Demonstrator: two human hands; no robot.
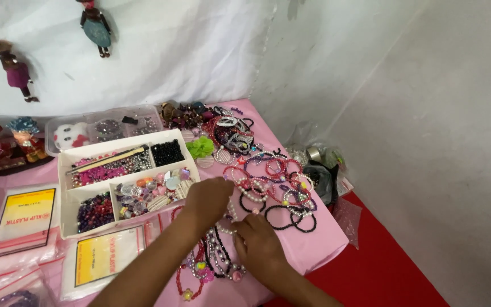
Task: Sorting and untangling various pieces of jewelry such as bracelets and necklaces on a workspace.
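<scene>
A white pearl bracelet (229,219) is lying on the pink desk (313,244), between my two hands. My left hand (207,200) and right hand (259,244) are touching it; if my fingers are pinching it, I cannot tell. More bead bracelets (279,182) are lying just beside, and a white bead tray (123,182) is standing to the left.

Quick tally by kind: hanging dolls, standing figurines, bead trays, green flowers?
Hanging dolls: 2
Standing figurines: 2
Bead trays: 2
Green flowers: 1
Total: 7
Left hand and right hand rest on bracelets, too tangled to count.
</scene>
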